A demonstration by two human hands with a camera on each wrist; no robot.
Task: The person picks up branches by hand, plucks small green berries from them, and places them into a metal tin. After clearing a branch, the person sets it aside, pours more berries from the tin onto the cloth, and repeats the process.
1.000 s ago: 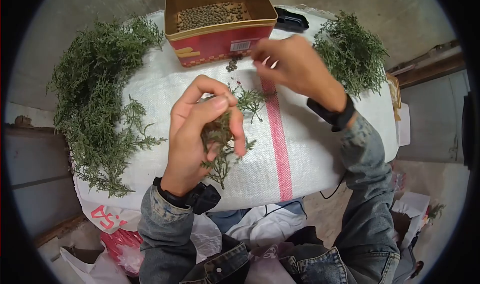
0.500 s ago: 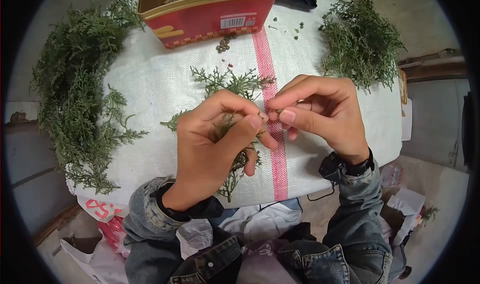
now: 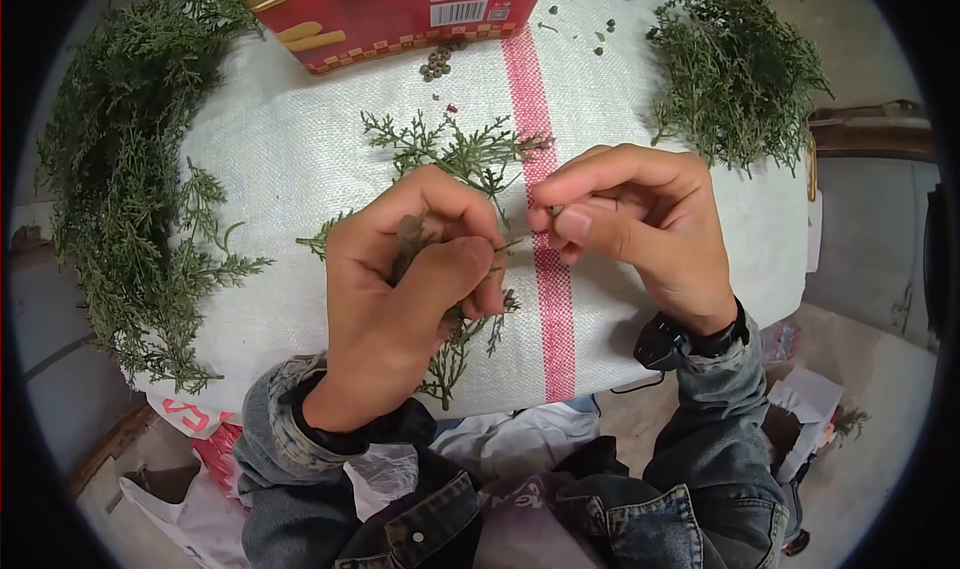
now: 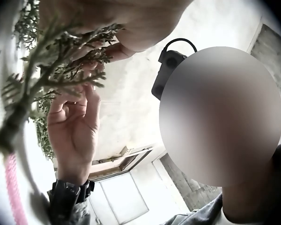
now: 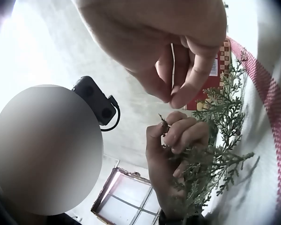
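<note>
1. I take the red tin (image 3: 400, 19) as my landmark. It stands at the far edge of the tabletop (image 3: 290, 169), which is covered by a white woven sack with a red stripe.
2. Well in front of the tin, I have the left hand (image 3: 400, 289) with its grip curled round a green sprig (image 3: 452, 354). The foliage hangs out below the fist, and a thin stem pokes out toward the other hand.
3. The right hand (image 3: 630, 219) is just beside the left one, equally far in front of the tin. Its thumb and forefinger pinch the tip of that stem. Whether a seed sits inside the pinch is too small for me to tell.
4. Done, as I judge it: a little cluster of round seeds (image 3: 436, 64) lies just in front of the tin, with a few more scattered off its right front corner. The smaller heap (image 3: 735, 69) of greenery right of the tin looks to me like worked-through stock. The tin's inside is out of my view, so I cannot say what it holds.
5. Left, as I judge it: the large heap (image 3: 110, 189) left of the tin, curving toward me, and a loose sprig (image 3: 450, 154) lying between the tin and the hands. With that pile so much bigger than the other, I read the picking as less than half done.
</note>
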